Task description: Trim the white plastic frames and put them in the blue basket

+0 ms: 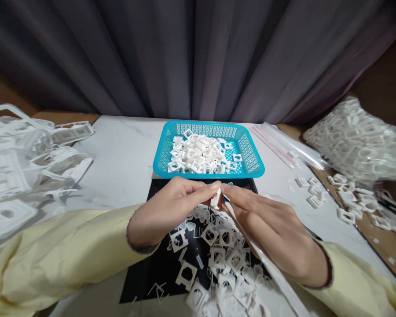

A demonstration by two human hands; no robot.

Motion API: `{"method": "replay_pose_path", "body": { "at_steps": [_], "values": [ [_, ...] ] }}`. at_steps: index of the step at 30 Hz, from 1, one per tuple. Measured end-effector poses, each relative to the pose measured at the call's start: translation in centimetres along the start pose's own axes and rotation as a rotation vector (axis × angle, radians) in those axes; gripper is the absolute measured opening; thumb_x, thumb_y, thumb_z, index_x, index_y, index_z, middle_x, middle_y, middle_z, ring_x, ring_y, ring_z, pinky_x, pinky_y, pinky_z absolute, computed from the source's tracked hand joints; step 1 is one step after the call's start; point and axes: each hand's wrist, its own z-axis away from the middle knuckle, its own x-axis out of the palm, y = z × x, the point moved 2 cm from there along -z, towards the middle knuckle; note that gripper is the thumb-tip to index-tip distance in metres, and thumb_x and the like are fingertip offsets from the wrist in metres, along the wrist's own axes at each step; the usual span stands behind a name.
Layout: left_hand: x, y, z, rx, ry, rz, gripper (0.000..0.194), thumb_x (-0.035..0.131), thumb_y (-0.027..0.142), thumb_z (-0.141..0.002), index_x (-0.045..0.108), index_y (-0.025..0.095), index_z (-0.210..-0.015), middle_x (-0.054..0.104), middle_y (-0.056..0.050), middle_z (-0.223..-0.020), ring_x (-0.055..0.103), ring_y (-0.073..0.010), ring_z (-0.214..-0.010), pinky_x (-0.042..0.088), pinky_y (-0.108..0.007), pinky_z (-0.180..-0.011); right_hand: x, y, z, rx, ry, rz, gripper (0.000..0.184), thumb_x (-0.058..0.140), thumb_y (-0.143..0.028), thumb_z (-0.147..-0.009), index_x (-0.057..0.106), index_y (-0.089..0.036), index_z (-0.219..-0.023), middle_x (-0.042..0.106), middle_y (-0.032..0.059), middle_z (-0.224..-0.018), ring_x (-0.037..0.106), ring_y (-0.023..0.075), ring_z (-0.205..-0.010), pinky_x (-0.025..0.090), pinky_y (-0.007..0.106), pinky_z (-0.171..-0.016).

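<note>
Fingertips of my left hand [174, 207] pinch a small white piece [215, 200], which hangs tilted over the black mat [141, 264]. My right hand [270, 224] meets it there, its thumb and finger closed at the same piece. A long white strip [270, 264] runs from under the right fingers down toward the lower right. Something small and dark blue shows at its upper end; I cannot make out what it is. Below both hands lies a loose heap of white square frames [224, 255] and thin translucent scraps.
A blue plastic basket [208, 175] with many white square pieces stands just beyond my hands. White moulded sheets [16, 171] pile up at the left. To the right are a clear bag of white pieces [359, 136], a flat zip bag [284, 141] and loose frames [353, 198].
</note>
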Motion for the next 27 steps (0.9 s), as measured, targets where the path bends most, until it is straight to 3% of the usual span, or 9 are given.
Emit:
{"method": "replay_pose_path", "body": {
  "at_steps": [5, 11, 16, 23, 27],
  "values": [
    [0.2, -0.2, 0.0, -0.034, -0.002, 0.074, 0.033, 0.052, 0.032, -0.089, 0.062, 0.016, -0.062, 0.067, -0.002, -0.077, 0.057, -0.0177, -0.085, 0.038, -0.035, -0.092, 0.7, -0.1, 0.5, -0.095, 0.035, 0.102, 0.028, 0.034, -0.003, -0.087, 0.062, -0.006, -0.084, 0.064, 0.0233, -0.112, 0.058, 0.0245, -0.112, 0.05, 0.036, -0.096],
    [0.3, -0.4, -0.2, -0.089, -0.035, 0.224, 0.035, 0.05, 0.031, -0.09, 0.06, 0.014, -0.061, 0.062, -0.002, -0.073, 0.055, -0.0153, -0.082, 0.039, -0.031, -0.086, 1.7, -0.6, 0.4, -0.222, 0.086, 0.244, 0.026, 0.035, -0.001, -0.081, 0.061, 0.0, -0.081, 0.063, 0.0328, -0.103, 0.053, 0.0361, -0.113, 0.051, 0.048, -0.09],
    [0.5, -0.3, -0.2, -0.107, -0.061, 0.304, 0.034, 0.05, 0.03, -0.09, 0.058, 0.014, -0.061, 0.059, -0.001, -0.072, 0.053, -0.0143, -0.084, 0.04, -0.029, -0.086, 2.5, -0.3, 0.5, -0.27, 0.135, 0.298, 0.021, 0.038, -0.002, -0.079, 0.059, -0.003, -0.076, 0.065, 0.0319, -0.098, 0.053, 0.0373, -0.111, 0.052, 0.049, -0.09],
    [0.5, -0.1, -0.2, -0.035, 0.024, 0.197, 0.029, 0.054, 0.03, -0.087, 0.067, 0.013, -0.068, 0.063, -0.002, -0.073, 0.055, -0.0153, -0.082, 0.039, -0.03, -0.085, 2.8, 0.2, 0.7, -0.291, 0.223, 0.284, 0.016, 0.042, -0.001, -0.079, 0.057, -0.005, -0.074, 0.065, 0.0315, -0.102, 0.053, 0.0359, -0.113, 0.052, 0.048, -0.092],
    [0.3, -0.3, 0.0, -0.055, 0.037, 0.102, 0.034, 0.053, 0.039, -0.087, 0.069, 0.014, -0.072, 0.07, -0.005, -0.079, 0.059, -0.0182, -0.083, 0.04, -0.032, -0.083, 1.4, 1.6, 0.6, -0.153, 0.248, 0.337, 0.02, 0.043, -0.003, -0.086, 0.061, -0.005, -0.078, 0.065, 0.0275, -0.106, 0.057, 0.0322, -0.111, 0.05, 0.042, -0.095]
  ]
}}
